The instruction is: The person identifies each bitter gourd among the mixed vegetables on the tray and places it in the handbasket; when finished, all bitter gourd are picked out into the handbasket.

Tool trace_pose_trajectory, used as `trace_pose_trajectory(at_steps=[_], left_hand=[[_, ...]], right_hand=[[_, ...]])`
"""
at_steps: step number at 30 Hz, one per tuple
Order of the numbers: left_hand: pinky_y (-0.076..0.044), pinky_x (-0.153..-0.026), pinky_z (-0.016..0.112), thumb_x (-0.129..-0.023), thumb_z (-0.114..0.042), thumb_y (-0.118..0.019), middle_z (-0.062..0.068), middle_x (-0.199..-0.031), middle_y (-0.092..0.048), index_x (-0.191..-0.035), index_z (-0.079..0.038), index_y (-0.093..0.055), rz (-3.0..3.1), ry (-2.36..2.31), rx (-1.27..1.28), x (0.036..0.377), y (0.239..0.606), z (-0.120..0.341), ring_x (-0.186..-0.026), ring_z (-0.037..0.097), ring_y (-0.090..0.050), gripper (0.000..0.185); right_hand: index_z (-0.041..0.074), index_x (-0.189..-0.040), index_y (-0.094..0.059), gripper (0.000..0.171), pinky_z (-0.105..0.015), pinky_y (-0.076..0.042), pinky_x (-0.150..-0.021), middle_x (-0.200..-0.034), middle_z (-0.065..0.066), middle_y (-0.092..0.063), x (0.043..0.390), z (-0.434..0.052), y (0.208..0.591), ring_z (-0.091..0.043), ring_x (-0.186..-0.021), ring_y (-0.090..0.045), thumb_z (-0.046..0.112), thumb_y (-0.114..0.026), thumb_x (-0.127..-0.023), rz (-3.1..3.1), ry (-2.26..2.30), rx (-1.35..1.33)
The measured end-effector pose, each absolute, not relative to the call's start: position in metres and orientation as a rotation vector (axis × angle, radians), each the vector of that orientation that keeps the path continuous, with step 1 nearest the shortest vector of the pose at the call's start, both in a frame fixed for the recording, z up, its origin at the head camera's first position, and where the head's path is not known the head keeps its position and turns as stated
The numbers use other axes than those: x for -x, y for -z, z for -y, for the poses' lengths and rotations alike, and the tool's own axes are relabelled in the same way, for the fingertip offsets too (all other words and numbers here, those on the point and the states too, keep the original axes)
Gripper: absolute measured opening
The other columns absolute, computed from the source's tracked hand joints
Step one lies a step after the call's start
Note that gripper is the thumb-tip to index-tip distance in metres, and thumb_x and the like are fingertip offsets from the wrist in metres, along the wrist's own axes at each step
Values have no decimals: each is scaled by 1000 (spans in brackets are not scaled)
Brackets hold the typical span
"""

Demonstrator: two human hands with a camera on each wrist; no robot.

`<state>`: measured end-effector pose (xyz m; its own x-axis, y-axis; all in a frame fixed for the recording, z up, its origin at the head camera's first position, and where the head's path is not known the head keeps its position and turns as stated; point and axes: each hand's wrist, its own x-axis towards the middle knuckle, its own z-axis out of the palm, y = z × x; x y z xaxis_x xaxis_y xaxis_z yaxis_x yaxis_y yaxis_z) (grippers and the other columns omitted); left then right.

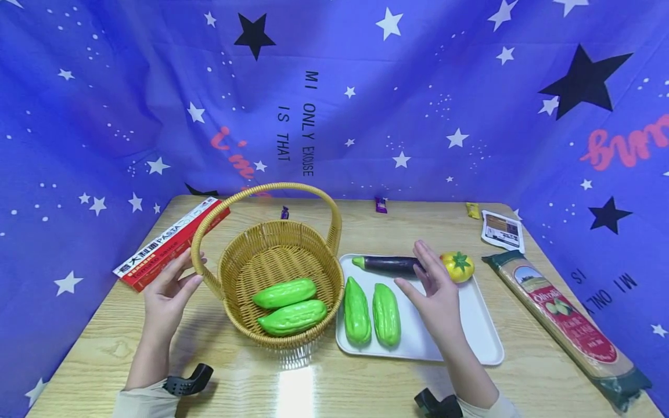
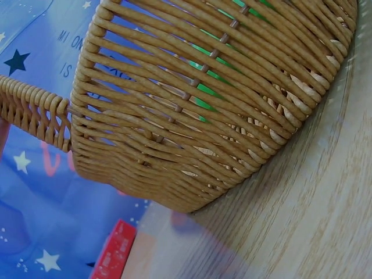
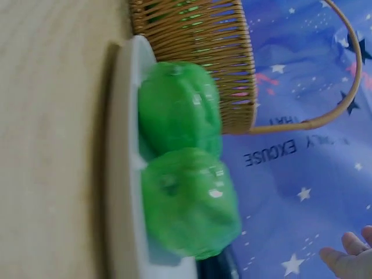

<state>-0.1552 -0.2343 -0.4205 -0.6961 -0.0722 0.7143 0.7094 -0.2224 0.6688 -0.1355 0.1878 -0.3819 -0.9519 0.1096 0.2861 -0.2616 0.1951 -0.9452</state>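
A wicker basket (image 1: 245,273) with a hoop handle (image 1: 272,188) stands on the wooden table and holds two green gourds (image 1: 284,292), (image 1: 292,317). My left hand (image 1: 169,287) hovers open just left of the basket's rim, next to where the handle joins; the basket wall (image 2: 192,116) fills the left wrist view. To the right a white tray (image 1: 475,331) carries two more green gourds (image 1: 357,310), (image 1: 386,314), a purple eggplant (image 1: 387,265) and a yellow tomato (image 1: 457,266). My right hand (image 1: 434,284) hangs open over the tray, right of the gourds (image 3: 186,174), fingers near the eggplant.
A red pasta box (image 1: 169,244) lies at the table's left edge. A long spaghetti packet (image 1: 567,316) and a small sachet (image 1: 503,230) lie on the right. Small wrapped sweets (image 1: 381,204) sit by the back edge. Starry blue cloth encloses the table.
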Motion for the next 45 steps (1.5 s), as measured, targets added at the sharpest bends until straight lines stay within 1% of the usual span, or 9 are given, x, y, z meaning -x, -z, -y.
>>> trace_pose_trajectory(at_steps=[5, 10, 13, 20, 22, 26, 31, 35, 45], left_hand=[[-57, -90, 23, -79, 29, -48, 10, -118, -67, -127, 18, -45, 1521, 1970, 756, 155, 420, 236, -107, 18, -64, 49], [-57, -90, 24, -79, 28, -49, 11, -117, -67, -127, 19, -45, 1513, 1968, 760, 156, 420, 236, -107, 18, -64, 49], [-57, -90, 24, -79, 29, -49, 11, -116, -67, -126, 19, -45, 1506, 1967, 762, 157, 419, 237, -106, 19, -64, 49], [-57, -90, 24, -79, 29, -49, 12, -117, -67, -126, 19, -46, 1503, 1973, 759, 157, 418, 237, -106, 19, -64, 49], [-57, -90, 24, -79, 28, -49, 12, -117, -67, -127, 19, -45, 1502, 1976, 762, 156, 418, 237, -107, 19, -64, 49], [-57, -90, 24, -79, 29, -49, 13, -117, -66, -127, 19, -45, 1494, 1976, 770, 157, 418, 236, -107, 19, -64, 49], [-57, -91, 24, -79, 29, -48, 13, -117, -66, -127, 20, -44, 1499, 1977, 771, 156, 418, 236, -107, 19, -64, 49], [-57, -91, 24, -79, 29, -49, 12, -117, -67, -126, 20, -45, 1501, 1977, 765, 155, 419, 236, -107, 18, -64, 49], [-57, -90, 24, -79, 29, -49, 12, -117, -67, -127, 19, -45, 1511, 1975, 765, 155, 420, 235, -107, 18, -64, 49]], right_hand=[[7, -141, -42, 69, -11, -40, -105, -152, -4, -34, 133, -192, 402, -8, -137, -35, 1, -72, -79, 2244, -1790, -49], [8, -141, -41, 73, -12, -42, -102, -152, -5, -33, 128, -195, 421, -19, -136, -37, 4, -75, -77, 2297, -1810, 23], [9, -142, -40, 76, -16, -45, -102, -153, -7, -30, 126, -196, 431, -24, -136, -37, 6, -76, -76, 2342, -1807, 38], [12, -144, -38, 82, -36, -49, -103, -153, -8, -29, 124, -195, 445, -30, -136, -38, 12, -80, -73, 2525, -1747, 28], [14, -144, -37, 86, -38, -50, -102, -153, -9, -29, 123, -194, 447, -32, -135, -39, 14, -81, -71, 2581, -1720, 27], [15, -144, -37, 89, -34, -56, -95, -147, -12, -36, 123, -192, 450, -33, -125, -49, 23, -83, -69, 2760, -1589, 57], [15, -141, -43, 83, -32, -59, -85, -134, -18, -52, 121, -192, 451, -32, -113, -59, 27, -83, -69, 2864, -1506, 84], [14, -138, -47, 76, -37, -59, -88, -127, -20, -59, 120, -193, 452, -34, -108, -62, 25, -81, -71, 2855, -1513, 71], [11, -136, -49, 71, -41, -58, -90, -125, -21, -60, 117, -196, 452, -35, -106, -63, 21, -79, -73, 2833, -1533, 58]])
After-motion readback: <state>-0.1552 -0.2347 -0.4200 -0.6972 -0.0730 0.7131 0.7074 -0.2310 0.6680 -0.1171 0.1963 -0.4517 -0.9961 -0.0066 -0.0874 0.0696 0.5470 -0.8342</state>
